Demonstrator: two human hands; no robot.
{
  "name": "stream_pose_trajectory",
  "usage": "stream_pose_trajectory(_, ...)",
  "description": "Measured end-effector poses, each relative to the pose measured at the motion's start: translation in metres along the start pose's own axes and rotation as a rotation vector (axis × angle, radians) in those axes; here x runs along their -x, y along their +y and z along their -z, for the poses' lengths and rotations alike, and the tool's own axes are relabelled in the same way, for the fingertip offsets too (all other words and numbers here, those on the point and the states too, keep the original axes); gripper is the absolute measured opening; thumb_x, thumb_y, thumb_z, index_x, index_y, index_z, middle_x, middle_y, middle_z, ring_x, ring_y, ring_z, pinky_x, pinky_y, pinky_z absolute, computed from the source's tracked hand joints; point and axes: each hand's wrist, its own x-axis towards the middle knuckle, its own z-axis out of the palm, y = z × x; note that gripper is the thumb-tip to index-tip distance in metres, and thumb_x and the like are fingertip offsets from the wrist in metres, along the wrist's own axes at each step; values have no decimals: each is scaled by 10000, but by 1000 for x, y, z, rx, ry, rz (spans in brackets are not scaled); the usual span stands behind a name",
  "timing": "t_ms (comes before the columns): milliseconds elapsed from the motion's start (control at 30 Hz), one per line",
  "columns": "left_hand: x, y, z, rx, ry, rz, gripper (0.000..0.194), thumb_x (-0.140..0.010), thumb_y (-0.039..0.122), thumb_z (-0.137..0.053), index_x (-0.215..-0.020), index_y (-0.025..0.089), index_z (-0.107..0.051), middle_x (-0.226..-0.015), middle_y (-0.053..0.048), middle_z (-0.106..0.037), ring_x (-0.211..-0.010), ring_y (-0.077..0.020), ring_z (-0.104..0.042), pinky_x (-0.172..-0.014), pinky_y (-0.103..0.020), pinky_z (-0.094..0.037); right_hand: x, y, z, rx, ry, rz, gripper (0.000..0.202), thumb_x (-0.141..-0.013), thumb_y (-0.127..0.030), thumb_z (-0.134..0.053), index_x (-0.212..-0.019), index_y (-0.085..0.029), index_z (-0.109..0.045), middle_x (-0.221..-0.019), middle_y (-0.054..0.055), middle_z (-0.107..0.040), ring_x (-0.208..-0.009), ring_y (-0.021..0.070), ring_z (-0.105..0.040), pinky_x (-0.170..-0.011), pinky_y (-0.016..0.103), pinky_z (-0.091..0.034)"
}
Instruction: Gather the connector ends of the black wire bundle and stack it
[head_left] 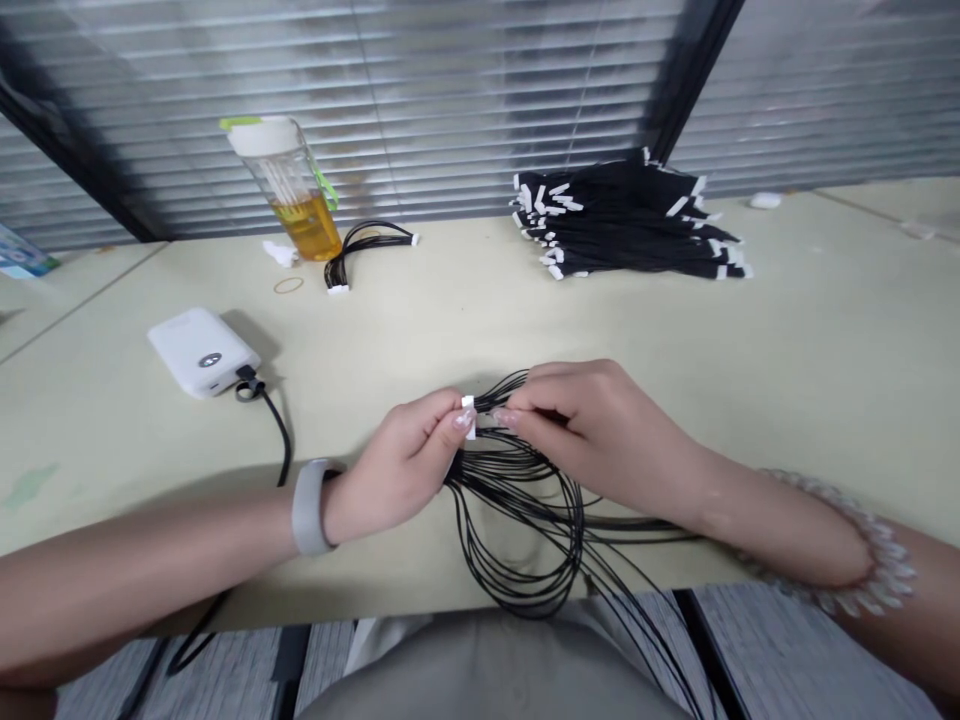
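Note:
A small white connector [469, 402] is pinched between the thumb and fingers of my left hand [409, 455]. Thin black wires [517, 465] run out of its right side, loop below my hands and trail over the table's front edge. Just right of the connector, my right hand [611, 425] is closed in a pinch on one or more of these wires near their ends. Its fingertips almost meet my left thumb. Exactly how many wires it grips is hidden by the fingers.
On the table [420, 340], a white power bank [202, 350] with a black cable lies at left. Behind it stand a bottle of amber liquid [304, 215] and a short wire harness [367, 245]. A pile of black harnesses [630, 225] lies at back right, beside a small white object [765, 201].

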Motion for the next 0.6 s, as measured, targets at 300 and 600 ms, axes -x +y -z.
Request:
stream_pose_trajectory(300,0,0,0,-37,-13,16,292,-941,273,-362,-670,176,-409,-589,48,-357,-522,-85,-321,-469,-210,-296,1,1,1,30,-54,37,322,-874,-242,-491,-567,-156,-450,-562,-28,-456,-556,77,-390,-550,243,-263)
stream_pose_trajectory(600,0,2,-1,-83,-32,0,319,-937,279,-369,-632,183,-369,-551,53,-340,-495,-83,-302,-439,-206,-280,1,-1,-1,-26,-29,47,304,-860,-197,-500,-561,-149,-480,-547,-32,-460,-541,70,-389,-537,234,-265)
